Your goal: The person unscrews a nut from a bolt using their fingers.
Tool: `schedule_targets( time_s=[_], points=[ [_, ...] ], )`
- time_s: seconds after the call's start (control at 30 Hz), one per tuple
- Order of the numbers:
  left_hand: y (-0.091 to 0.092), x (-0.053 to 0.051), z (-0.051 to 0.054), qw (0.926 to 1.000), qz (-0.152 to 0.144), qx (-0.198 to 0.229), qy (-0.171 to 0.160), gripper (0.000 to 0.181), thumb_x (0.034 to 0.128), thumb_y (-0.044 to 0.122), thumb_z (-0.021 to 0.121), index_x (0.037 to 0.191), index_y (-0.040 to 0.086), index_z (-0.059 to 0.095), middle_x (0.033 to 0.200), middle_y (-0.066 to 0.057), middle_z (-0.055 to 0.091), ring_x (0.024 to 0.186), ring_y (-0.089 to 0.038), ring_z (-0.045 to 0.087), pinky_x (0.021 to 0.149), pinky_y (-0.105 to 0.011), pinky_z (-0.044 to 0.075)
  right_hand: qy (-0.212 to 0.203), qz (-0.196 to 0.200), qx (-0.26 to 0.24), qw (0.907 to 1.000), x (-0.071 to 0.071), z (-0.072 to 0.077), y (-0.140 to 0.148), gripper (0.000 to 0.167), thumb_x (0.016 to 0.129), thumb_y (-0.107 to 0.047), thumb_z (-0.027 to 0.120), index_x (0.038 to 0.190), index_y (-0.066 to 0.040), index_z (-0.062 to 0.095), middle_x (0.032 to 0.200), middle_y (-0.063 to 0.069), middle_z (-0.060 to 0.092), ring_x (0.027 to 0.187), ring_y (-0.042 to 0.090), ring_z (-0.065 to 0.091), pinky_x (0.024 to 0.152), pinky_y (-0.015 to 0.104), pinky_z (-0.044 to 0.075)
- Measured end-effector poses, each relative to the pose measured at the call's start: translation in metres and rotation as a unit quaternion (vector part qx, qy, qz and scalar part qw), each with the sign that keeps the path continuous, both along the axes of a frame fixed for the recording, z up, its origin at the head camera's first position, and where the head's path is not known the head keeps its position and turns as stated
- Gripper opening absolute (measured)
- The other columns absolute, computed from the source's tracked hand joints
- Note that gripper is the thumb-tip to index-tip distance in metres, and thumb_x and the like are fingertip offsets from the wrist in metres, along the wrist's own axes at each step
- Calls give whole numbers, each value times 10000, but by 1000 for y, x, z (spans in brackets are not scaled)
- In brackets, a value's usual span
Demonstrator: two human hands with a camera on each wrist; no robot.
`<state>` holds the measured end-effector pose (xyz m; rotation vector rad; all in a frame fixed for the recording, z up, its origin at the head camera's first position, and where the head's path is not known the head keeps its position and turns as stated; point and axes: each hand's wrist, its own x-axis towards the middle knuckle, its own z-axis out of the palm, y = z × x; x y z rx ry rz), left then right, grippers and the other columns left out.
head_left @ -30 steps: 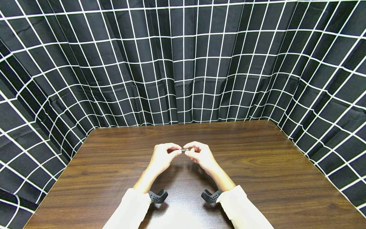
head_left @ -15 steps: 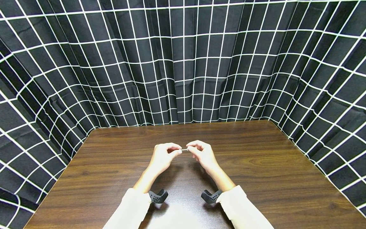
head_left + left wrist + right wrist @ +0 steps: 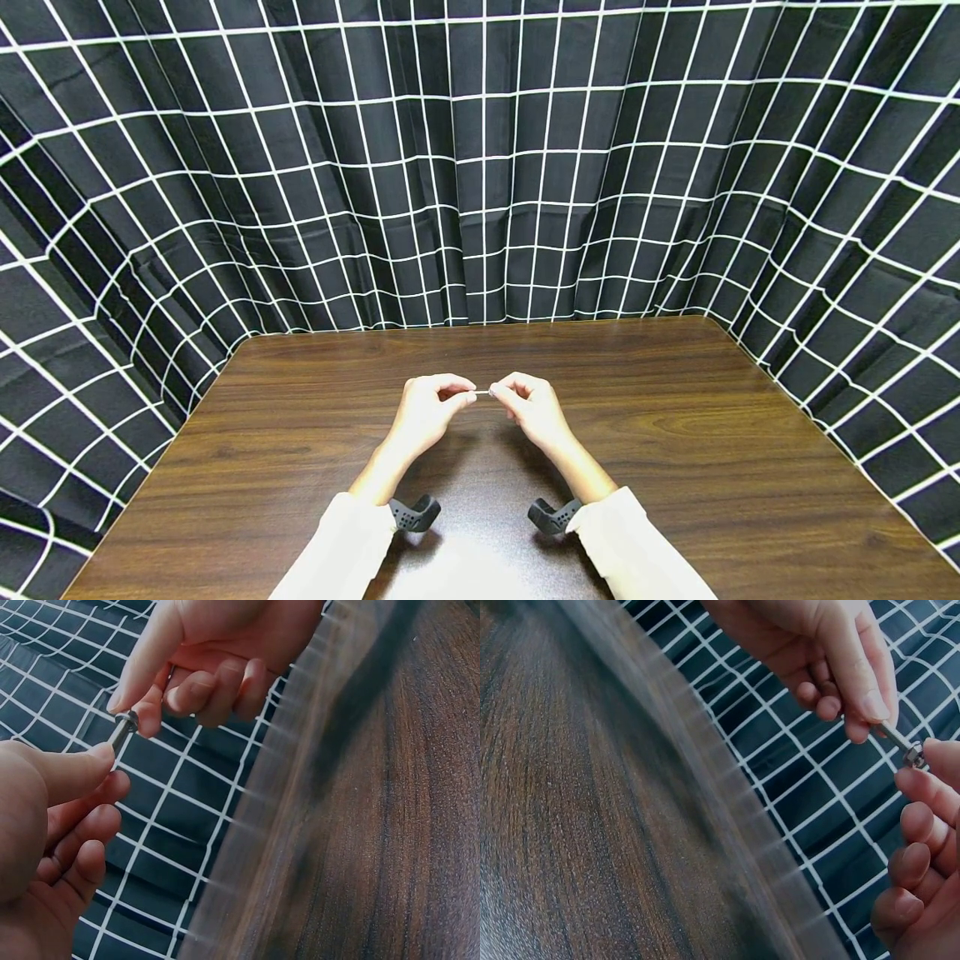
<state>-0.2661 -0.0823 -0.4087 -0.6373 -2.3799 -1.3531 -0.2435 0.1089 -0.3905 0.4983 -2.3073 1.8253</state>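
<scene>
A small metal bolt (image 3: 482, 392) is held level between both hands above the table. My left hand (image 3: 426, 411) pinches its shank (image 3: 894, 736) between thumb and fingertip, hiding that end. At the other end, a hex-shaped nut or head (image 3: 913, 756) with a rim like a washer shows in the right wrist view. The thumb and index finger of my right hand (image 3: 532, 408) pinch this end; the fingertips partly cover it. In the left wrist view the bare shank (image 3: 118, 738) shows between the two hands, whose other fingers curl loosely.
The brown wood-grain table (image 3: 300, 400) lies below the hands. A black curtain with a white grid (image 3: 480, 167) hangs behind it and along both sides. Dark bands (image 3: 416, 514) sit at both wrists, by white sleeves (image 3: 341, 542).
My right thumb and index finger were spread around the bolt's end a second ago; they shifted slightly right and closed on it, the thumb rolling along the fingertip. The left hand stays still.
</scene>
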Motion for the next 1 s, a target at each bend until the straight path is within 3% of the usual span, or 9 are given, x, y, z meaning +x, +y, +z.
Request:
schedule_targets(
  time_s=[1.0],
  points=[
    [-2, -2, 0, 10000, 51, 31, 54, 87, 821, 117, 769, 905, 97, 757, 798, 92, 718, 672, -48, 623, 612, -266, 486, -150, 328, -639, 9973, -4, -4, 1, 163, 852, 56, 666, 1000, 117, 641, 581, -3, 483, 486, 59, 419, 454, 195, 335]
  ],
)
